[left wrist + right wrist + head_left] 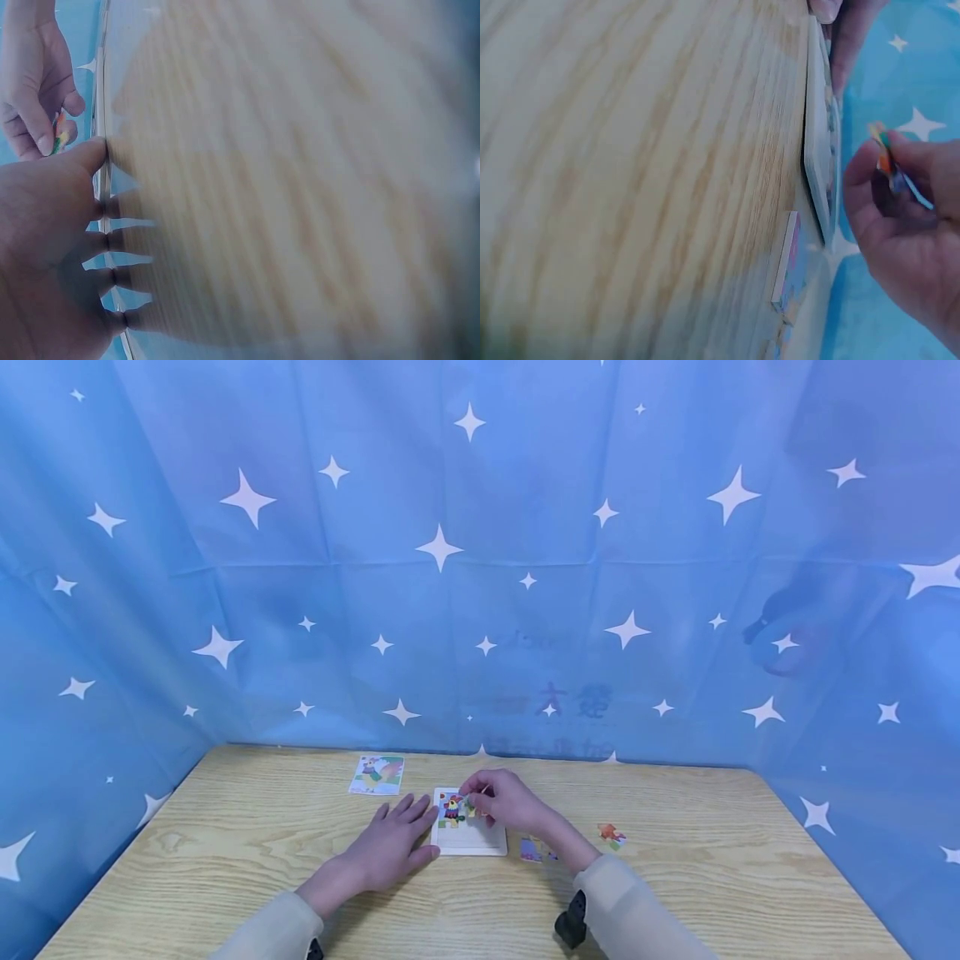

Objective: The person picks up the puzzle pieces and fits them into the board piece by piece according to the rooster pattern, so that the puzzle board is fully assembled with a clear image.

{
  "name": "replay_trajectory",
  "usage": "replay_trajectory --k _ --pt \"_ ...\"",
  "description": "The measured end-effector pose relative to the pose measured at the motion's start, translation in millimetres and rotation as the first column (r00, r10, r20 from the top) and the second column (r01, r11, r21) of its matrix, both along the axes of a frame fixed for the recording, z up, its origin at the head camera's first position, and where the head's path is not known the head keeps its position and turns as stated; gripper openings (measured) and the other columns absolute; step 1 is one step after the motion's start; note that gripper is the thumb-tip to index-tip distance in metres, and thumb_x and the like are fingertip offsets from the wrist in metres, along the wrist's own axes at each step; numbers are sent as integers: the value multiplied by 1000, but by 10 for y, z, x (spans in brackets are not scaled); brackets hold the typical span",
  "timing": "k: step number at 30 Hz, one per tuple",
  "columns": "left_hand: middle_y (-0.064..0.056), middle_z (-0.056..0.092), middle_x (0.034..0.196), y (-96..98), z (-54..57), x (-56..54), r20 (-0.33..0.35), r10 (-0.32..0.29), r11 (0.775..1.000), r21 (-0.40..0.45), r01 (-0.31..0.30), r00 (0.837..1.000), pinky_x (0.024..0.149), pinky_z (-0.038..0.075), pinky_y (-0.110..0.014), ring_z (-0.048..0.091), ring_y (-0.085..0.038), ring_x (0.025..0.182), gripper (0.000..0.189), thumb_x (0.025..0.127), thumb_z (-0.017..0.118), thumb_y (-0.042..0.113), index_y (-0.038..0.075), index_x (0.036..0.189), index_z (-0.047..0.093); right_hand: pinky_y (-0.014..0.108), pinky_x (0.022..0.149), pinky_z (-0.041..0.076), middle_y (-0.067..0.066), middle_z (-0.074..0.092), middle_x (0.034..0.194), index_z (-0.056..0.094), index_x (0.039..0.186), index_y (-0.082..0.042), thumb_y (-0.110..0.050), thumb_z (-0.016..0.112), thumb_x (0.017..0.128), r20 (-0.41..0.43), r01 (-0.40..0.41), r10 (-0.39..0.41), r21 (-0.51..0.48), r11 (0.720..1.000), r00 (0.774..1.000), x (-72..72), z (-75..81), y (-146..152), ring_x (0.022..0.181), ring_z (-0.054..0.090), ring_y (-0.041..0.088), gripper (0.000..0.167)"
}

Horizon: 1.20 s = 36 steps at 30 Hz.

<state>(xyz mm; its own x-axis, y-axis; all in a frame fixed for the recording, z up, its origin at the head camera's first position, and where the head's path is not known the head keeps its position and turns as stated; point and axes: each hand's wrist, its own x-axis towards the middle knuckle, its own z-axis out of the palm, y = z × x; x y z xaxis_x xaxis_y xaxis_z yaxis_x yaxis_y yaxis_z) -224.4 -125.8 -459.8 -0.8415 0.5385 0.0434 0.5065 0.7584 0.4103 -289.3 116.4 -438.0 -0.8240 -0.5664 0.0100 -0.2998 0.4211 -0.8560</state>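
A white puzzle tray [474, 843] lies on the table, with fitted pieces showing a colourful rooster [452, 808] in its upper left. Flat on the table, my left hand [386, 853] spreads its fingers, the thumb and fingertips right at the tray's left edge. My right hand [504, 802] is over the tray's upper right and pinches a small puzzle piece [885, 156] between thumb and fingers. In the right wrist view that piece is tilted on edge, above the tray; its picture is mostly hidden by the fingers.
A picture card [377, 775] lies behind my left hand. Loose puzzle pieces [531, 849] sit just right of the tray, partly under my right forearm. Farther right lies an orange-red piece [611, 835]. A blue star-patterned curtain [480, 610] hangs behind the wooden table [712, 860].
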Motion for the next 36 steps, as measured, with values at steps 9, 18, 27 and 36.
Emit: replay_trajectory --k 9,18,27,36 --pt "-23 36 160 -2 5 9 4 1 1000 -8 -1 1000 112 23 -72 28 -48 148 62 106 56 40 0 153 46 30 59 52 2 68 87 70 118 1 1 71 94 13 -44 43 89 995 999 12 35 -16 65 59 14 24" --pt "-24 36 160 9 48 33 12 1 1000 -12 -1 1000 112 24 -72 28 -48 148 62 106 56 40 0 153 46 30 66 53 -1 68 89 72 108 -5 -4 82 86 -32 10 -4 177 984 999 2 8 -50 76 62 13 24" --pt "-24 36 160 0 31 19 7 -6 1000 -7 6 1000 112 24 -72 28 -49 148 61 107 56 39 -1 153 46 28 70 51 -2 63 85 70 103 -2 -6 90 77 -186 124 -85 207 970 979 2 -26 -83 78 58 12 33" --pt "-24 35 160 -4 34 22 15 -4 1000 -6 4 1000 112 23 -72 27 -48 148 61 107 55 38 -1 153 46 25 65 52 -4 65 79 74 91 -3 -7 89 79 -241 115 -56 240 964 969 26 -24 -89 72 58 9 20"
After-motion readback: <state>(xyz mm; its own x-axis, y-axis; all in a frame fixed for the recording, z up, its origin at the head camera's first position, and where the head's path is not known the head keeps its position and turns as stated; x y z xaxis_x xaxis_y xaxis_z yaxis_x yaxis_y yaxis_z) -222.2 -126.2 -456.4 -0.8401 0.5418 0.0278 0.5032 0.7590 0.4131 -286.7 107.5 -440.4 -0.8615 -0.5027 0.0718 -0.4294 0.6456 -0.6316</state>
